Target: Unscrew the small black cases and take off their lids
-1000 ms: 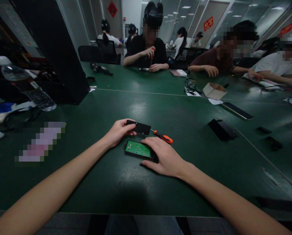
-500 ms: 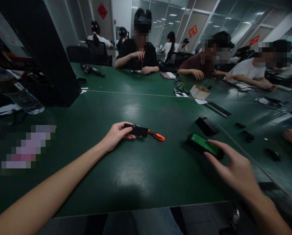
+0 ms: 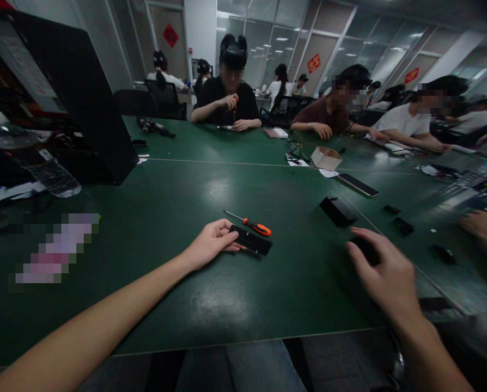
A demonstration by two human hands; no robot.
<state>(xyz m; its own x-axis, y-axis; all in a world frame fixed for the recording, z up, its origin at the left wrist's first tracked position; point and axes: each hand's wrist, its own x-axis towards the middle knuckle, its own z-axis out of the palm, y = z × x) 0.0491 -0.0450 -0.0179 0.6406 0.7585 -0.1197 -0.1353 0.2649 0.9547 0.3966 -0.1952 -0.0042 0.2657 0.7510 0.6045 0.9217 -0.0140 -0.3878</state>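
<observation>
The left hand, near the centre of the frame, has its thumb and fingers closed on the left end of a flat, rectangular black panel, which slants down to the right. The right hand, well apart from it in the right half of the frame, curls its thumb and fingers about a small dark object, mostly hidden; whether it is gripped firmly cannot be told.

Just above the panel lies a screwdriver with an orange-and-black handle and thin metal shaft, its tip pointing to the upper left. An angular black casing piece sits just above the right hand, on the green tabletop. Farther up on the right are a dark, flat phone-like slab and a small open cardboard box. A clear plastic bottle with a white cap leans at the left edge. At top centre, a person in a black top holds an orange-handled tool.
</observation>
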